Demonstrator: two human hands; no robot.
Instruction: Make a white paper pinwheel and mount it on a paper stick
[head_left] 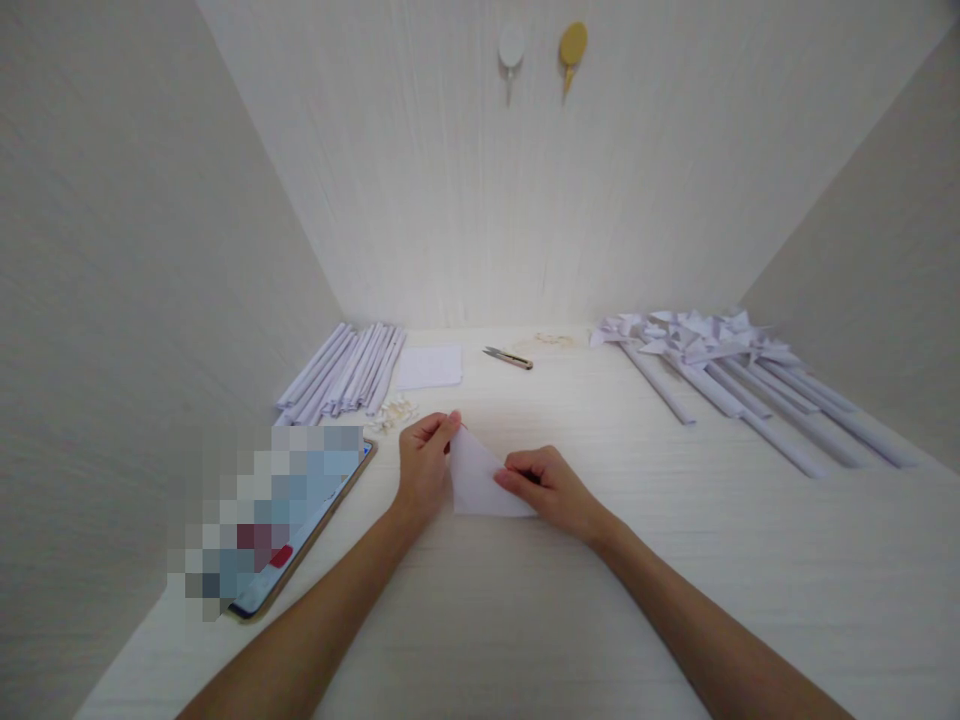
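Between my hands is a piece of white paper (480, 482), folded into a triangle with its straight edge toward me. My left hand (426, 458) pinches its upper left corner between thumb and fingers. Along the slanted right edge, my right hand (546, 490) grips the sheet, thumb on top and fingers curled; the far right corner is partly covered by that hand. A small stack of white paper squares (430, 367) lies beyond my left hand. Small cream-coloured pieces (393, 413), too small to identify, are heaped just past the same hand.
Rolled paper sticks (346, 372) lie at the back left. Paper pinwheels on sticks (697, 345) are piled at the back right. Thread snips (508, 358) rest near the back wall. A phone (311, 535), partly pixelated, is beside my left forearm. Two hooks, white (511, 48) and gold (574, 46), are on the wall.
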